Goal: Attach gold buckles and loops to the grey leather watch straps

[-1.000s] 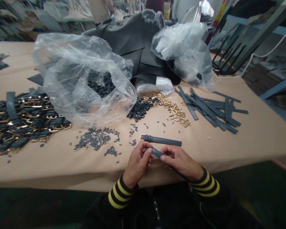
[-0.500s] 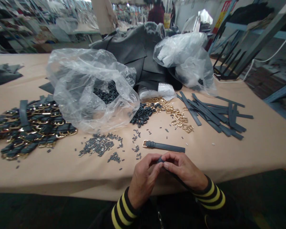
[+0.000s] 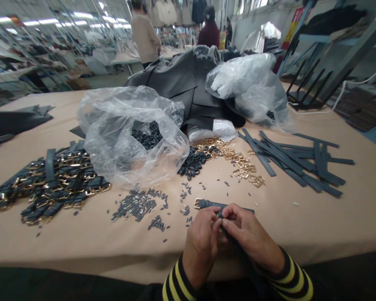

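Both hands have shifted since half a second ago: they now overlap part of the single buckled strap (image 3: 208, 203) in the lower centre of the frame, which then showed uncovered just above them. Two hands work here, the left hand (image 3: 202, 240) and the right hand (image 3: 252, 232), thumbs and fingertips nearly meeting, both pinching the end of one dark strap (image 3: 238, 248), smooth and leather-like, whose length trails below the right palm.

At mid-left lies one heap of buckled straps (image 3: 62, 179), dark bands with shiny gold metal, too tangled to count. Near the centre, dozens of tiny dark cylindrical pieces (image 3: 136, 205) lie scattered; above them are a pile of small black loops (image 3: 192, 162) and a spread of gold rectangular buckles (image 3: 242, 167), too many to count. Around a dozen flat, matte grey strips (image 3: 288, 161) cross one another at right.

Two crinkled, clear plastic bags stand farther back: one bag (image 3: 109, 146) left of centre, bunched around black loops, the other bag (image 3: 253, 79) at upper right. Between them rise stacked dark sheets (image 3: 175, 79). Smooth tan covering (image 3: 144, 251) spans the tabletop.
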Motion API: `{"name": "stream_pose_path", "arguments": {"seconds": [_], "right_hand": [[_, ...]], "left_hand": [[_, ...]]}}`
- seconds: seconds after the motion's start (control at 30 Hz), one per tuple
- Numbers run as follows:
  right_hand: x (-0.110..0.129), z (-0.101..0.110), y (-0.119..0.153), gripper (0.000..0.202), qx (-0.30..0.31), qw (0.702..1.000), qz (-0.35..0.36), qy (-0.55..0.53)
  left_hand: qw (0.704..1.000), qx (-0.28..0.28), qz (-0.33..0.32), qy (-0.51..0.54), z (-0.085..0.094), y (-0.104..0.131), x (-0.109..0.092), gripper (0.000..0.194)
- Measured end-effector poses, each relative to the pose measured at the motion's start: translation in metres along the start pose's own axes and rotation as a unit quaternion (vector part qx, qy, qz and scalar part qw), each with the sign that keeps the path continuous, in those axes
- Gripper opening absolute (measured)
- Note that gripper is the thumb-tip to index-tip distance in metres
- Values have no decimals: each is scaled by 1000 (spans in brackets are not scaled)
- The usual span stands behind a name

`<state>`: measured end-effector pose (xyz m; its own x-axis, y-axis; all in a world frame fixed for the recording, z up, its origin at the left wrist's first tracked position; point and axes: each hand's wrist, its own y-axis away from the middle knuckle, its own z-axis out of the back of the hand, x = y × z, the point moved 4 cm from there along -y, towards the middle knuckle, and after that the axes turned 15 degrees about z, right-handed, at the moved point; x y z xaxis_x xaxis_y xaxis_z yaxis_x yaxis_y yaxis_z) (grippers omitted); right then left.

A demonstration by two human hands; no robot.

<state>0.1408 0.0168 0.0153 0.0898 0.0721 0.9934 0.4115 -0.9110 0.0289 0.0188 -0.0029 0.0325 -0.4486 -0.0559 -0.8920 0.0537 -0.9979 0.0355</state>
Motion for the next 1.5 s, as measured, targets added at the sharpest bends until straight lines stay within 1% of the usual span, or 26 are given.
{"name": "stream_pose_path", "arguments": {"seconds": [0.07, 0.1, 0.13, 0.2, 0.23, 0.3, 0.37, 0.47, 0.57, 0.63, 0.67, 0.7, 0.73, 0.77, 0.8, 0.83, 0.9, 0.93, 0.97, 1.03, 1.13, 1.23, 1.3, 1.37, 1.4, 1.5], "right_hand": [[-1, 8, -3, 20, -30, 999, -12, -18], [-1, 13, -4, 21, -48, 999, -10, -18], [0, 18, -6, 21, -63, 998, -5, -12], [2, 25, -8, 22, -69, 998, -2, 2], [2, 26, -9, 23, -58, 998, -7, 7], [0, 25, -10, 24, -25, 999, -21, 9], [-4, 22, -10, 26, -1, 1000, -29, 10], [-9, 20, -9, 29, 9, 999, -32, 12], [-10, 21, -8, 28, 14, 1000, -26, 8], [-7, 21, -8, 26, 10, 1000, -15, -8], [-5, 21, -9, 25, 5, 1000, -10, -15], [-3, 20, -9, 24, -6, 1000, -5, -23], [-1, 19, -10, 23, -19, 999, 1, -29], [1, 17, -11, 24, -34, 999, 7, -33], [3, 15, -12, 25, -48, 998, 14, -37], [4, 12, -12, 27, -58, 997, 21, -43], [5, 7, -13, 29, -59, 996, 35, -57], [5, 5, -13, 30, -54, 996, 38, -59], [4, 5, -12, 29, -49, 996, 40, -58], [5, 7, -9, 27, -45, 997, 46, -31], [13, 14, -4, 16, -31, 990, 86, 103], [22, 14, 1, 5, -15, 946, 147, 287], [25, 9, 5, 8, -13, 913, 170, 370], [24, 5, 8, 9, -9, 895, 175, 409], [24, 4, 9, 9, -3, 894, 174, 414], [23, 4, 13, 6, 9, 911, 151, 383]], "left_hand": [[999, 25, -10, -26, 10, -13, 0, 11], [999, 18, -17, -47, 18, -22, 0, 11], [996, -14, -29, -84, 27, -32, 1, 11], [977, -92, -38, -188, 43, -57, 4, 14], [965, -104, -24, -241, 47, -69, 8, 15], [944, -88, 31, -315, 47, -93, 19, 12], [936, -72, 75, -338, 42, -110, 28, 11], [939, -78, 102, -319, 37, -124, 36, 9], [950, -70, 120, -278, 41, -128, 37, 9], [961, -46, 122, -242, 45, -123, 34, 12], [973, -18, 128, -191, 46, -117, 31, 14], [983, 17, 138, -119, 45, -109, 28, 15], [985, 66, 158, -7, 42, -98, 25, 16], [969, 119, 180, 120, 36, -86, 21, 16], [941, 163, 200, 219, 29, -73, 17, 17], [912, 198, 213, 288, 21, -60, 13, 17], [869, 235, 236, 367, 4, -37, 8, 17], [856, 234, 245, 392, -2, -29, 7, 18], [849, 227, 249, 408, -8, -22, 8, 18], [848, 216, 249, 415, -15, -15, 9, 18], [863, 227, 252, 374, -17, -13, 12, 20], [888, 237, 271, 287, -17, -13, 14, 26], [897, 240, 278, 247, -17, -13, 15, 26], [897, 243, 273, 249, -19, -11, 16, 24], [896, 242, 266, 259, -19, -10, 16, 23], [895, 218, 256, 293, -19, -6, 19, 20]]}}
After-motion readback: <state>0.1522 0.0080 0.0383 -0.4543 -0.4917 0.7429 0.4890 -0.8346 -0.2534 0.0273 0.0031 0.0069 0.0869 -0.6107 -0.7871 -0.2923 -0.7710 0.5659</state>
